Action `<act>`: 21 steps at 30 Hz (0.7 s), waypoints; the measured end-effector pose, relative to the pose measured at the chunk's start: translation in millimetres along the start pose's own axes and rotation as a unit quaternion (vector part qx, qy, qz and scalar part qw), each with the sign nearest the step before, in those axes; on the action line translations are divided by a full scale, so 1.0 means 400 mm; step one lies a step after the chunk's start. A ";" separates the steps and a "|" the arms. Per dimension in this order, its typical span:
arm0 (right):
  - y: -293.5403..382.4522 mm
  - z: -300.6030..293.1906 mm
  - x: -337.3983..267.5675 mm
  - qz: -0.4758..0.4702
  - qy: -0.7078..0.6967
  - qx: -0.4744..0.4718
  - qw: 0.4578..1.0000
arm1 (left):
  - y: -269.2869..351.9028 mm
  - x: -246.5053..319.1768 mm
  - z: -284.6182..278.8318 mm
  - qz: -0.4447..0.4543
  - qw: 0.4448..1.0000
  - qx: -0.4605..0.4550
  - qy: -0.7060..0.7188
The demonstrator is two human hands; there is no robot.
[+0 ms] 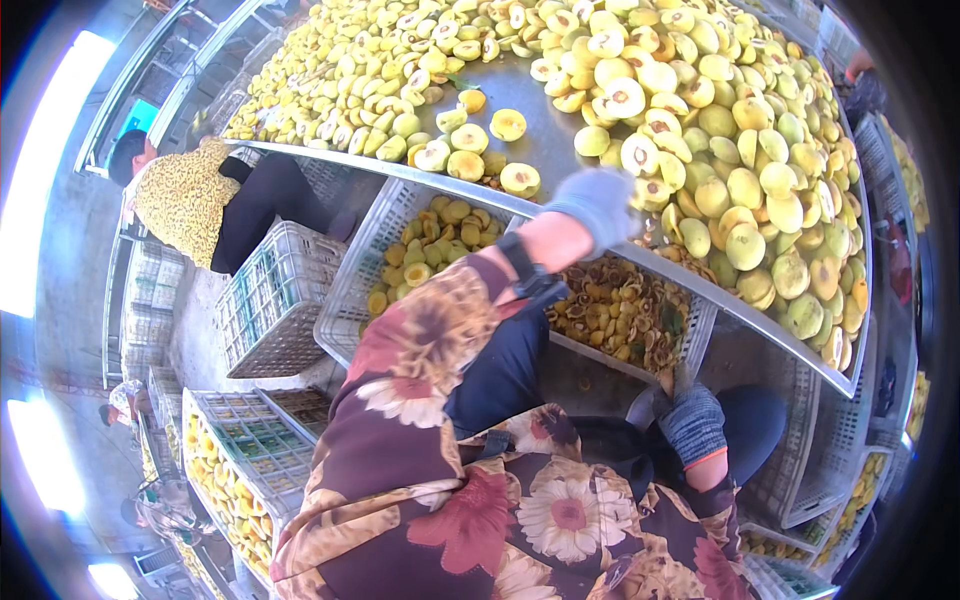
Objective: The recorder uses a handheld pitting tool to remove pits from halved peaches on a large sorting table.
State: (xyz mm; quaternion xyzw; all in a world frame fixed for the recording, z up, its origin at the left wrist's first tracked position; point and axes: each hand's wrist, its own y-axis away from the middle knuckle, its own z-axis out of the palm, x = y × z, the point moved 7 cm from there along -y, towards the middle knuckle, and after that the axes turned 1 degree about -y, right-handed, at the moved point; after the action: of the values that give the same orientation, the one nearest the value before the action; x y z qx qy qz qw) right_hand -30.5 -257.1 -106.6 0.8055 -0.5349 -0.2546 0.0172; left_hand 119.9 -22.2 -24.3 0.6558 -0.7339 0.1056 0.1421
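Observation:
My left hand (592,210), in a grey-blue glove with a dark watch at the wrist, is over the front rim of a metal table (517,86). It is blurred, so its fingers and any content cannot be made out. Halved yellow-green stone fruits (637,154), some with brown pits, are heaped just beyond it. Lower down, my right hand (691,424) wears a dark knit glove and is near my knee. Its fingers point toward a crate of brown pits and scraps (622,307); whether they grip anything is unclear. Left of that, another crate (352,300) holds fruit halves (442,240).
An upturned-looking plastic crate (277,300) is on the floor at left, near a seated person (184,195). Fruit-filled crates (232,495) are stacked at lower left. More crates (810,450) stand at right. The table's metal rim (757,315) crosses before me.

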 end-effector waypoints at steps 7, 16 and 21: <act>-0.033 0.044 -0.006 0.006 0.001 -0.051 0.999 | 0.177 -0.193 -0.184 0.131 0.924 0.358 0.041; -0.043 0.021 -0.067 0.019 0.061 -0.069 0.996 | 0.165 -0.363 -0.183 0.111 0.935 0.335 -0.024; -0.035 0.041 -0.055 0.008 0.026 -0.041 0.999 | 0.117 -0.464 -0.127 0.106 0.977 0.167 -0.078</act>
State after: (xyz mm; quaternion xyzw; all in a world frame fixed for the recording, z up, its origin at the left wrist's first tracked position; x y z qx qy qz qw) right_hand -32.2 -227.8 -116.5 0.8063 -0.5295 -0.2551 0.0659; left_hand 95.3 173.9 -39.9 0.5948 -0.7802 0.1896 -0.0392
